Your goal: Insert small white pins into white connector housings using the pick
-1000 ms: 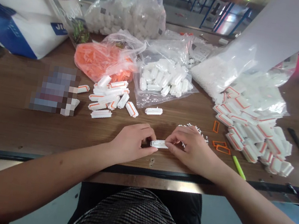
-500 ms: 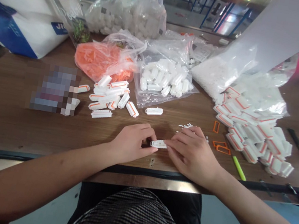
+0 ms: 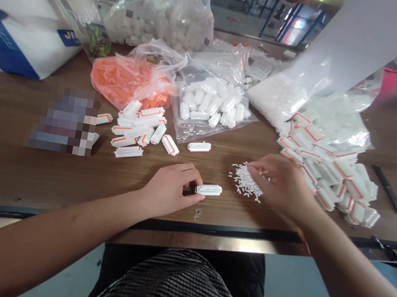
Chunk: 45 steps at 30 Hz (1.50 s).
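Note:
My left hand [image 3: 171, 190] pinches one end of a small white plastic housing [image 3: 209, 190] between thumb and fingers, close to the table's front edge. A row of small holes shows along the housing's upper face. My right hand [image 3: 280, 183] is over the right side of a pile of tiny white pegs [image 3: 246, 180]. Motion smears its fingers, so whether they hold a peg does not show. Between my left hand and the bags lies a single white housing [image 3: 199, 146].
Orange-trimmed white housings lie in a heap [image 3: 140, 128] at left and a larger heap [image 3: 335, 178] at right. Behind are bags of orange parts [image 3: 129, 82], white parts [image 3: 210, 102] and white pegs [image 3: 280, 99]. A bottle [image 3: 80, 10] stands back left; a black strip [image 3: 387, 189] lies right.
My right hand has let go of the housing and moved right to the peg pile, uncovering it. My left hand still holds the housing. The view has shifted slightly.

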Each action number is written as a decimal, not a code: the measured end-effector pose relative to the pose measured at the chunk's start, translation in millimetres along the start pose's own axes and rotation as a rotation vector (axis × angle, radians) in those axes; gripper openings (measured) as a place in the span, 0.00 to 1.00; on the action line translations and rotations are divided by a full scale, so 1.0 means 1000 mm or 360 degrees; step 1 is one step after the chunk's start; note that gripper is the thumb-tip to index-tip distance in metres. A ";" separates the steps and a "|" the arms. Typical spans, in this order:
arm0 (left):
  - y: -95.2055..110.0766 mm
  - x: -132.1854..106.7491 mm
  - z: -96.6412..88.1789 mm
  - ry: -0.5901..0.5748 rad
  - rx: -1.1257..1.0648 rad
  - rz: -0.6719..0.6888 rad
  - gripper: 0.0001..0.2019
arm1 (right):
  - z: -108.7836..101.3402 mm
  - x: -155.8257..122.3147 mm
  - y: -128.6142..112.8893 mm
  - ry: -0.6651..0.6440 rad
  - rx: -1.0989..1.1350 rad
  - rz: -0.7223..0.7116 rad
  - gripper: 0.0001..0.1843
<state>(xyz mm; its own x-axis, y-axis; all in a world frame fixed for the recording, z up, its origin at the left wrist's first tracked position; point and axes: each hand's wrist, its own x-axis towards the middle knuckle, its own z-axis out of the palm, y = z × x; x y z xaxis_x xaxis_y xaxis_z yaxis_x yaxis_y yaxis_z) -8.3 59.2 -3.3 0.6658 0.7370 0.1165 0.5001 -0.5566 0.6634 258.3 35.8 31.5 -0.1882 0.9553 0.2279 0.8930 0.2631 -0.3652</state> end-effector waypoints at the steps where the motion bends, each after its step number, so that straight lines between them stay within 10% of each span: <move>1: 0.000 0.000 0.000 0.0000 0.0003 0.0004 0.06 | -0.004 0.004 0.013 -0.0089 -0.0021 0.0168 0.11; 4: -0.001 -0.001 0.001 0.0002 0.0000 0.0011 0.06 | -0.010 0.014 0.042 -0.0209 -0.0032 0.0532 0.09; 15: -0.001 0.000 -0.001 0.0004 -0.0025 0.0041 0.06 | -0.006 0.025 0.052 -0.0386 0.0144 0.0670 0.09; 45: 0.001 0.001 -0.002 0.0001 0.0008 0.0031 0.05 | -0.006 0.004 0.064 -0.0380 0.0071 0.0603 0.10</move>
<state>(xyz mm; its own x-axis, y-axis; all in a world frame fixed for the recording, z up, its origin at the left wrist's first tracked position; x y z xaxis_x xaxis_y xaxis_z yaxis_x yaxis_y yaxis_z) -8.3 59.8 -1.4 0.6752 0.7261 0.1300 0.4896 -0.5730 0.6572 317.5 55.4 14.8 0.0550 0.9883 -0.1423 0.8997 -0.1108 -0.4222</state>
